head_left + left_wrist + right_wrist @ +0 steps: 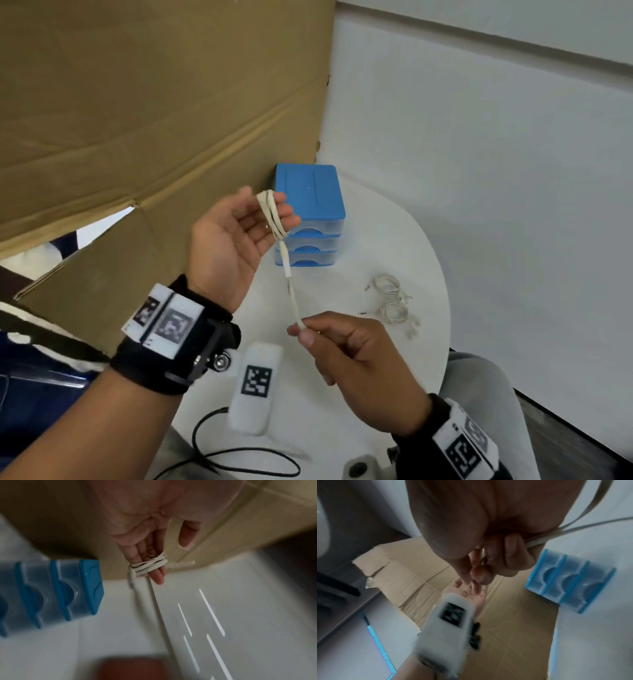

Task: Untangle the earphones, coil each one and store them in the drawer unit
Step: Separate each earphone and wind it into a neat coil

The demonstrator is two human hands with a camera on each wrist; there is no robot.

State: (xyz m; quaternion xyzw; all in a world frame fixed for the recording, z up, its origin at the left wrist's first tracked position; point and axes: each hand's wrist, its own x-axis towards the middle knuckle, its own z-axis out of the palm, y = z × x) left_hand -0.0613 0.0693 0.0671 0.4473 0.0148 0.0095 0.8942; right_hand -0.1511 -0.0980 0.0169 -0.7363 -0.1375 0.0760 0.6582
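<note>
Head view: left hand [236, 233], fingers straight, wears earphone cable [274, 219] wound around them; its free length runs down toward right hand [346, 346], which pinches it. Drawer unit [310, 212] stands behind on table [342, 394].

Left wrist view: coil [149, 564] crosses fingers [157, 574].

Right wrist view: thumb and fingers [510, 550] pinch the cable.

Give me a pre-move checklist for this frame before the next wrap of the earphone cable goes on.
1. Coil seated around the left hand fingers: ok, several turns sit tight.
2. Right hand pinching the free cable end: ok.
3. Cable run between the hands free of knots: ok in the head view.
4. Drawer unit ready to receive: not ok, all three drawers are closed.
5. Other earphones on the table coiled: cannot tell, a loose bundle lies right of the unit.
</note>
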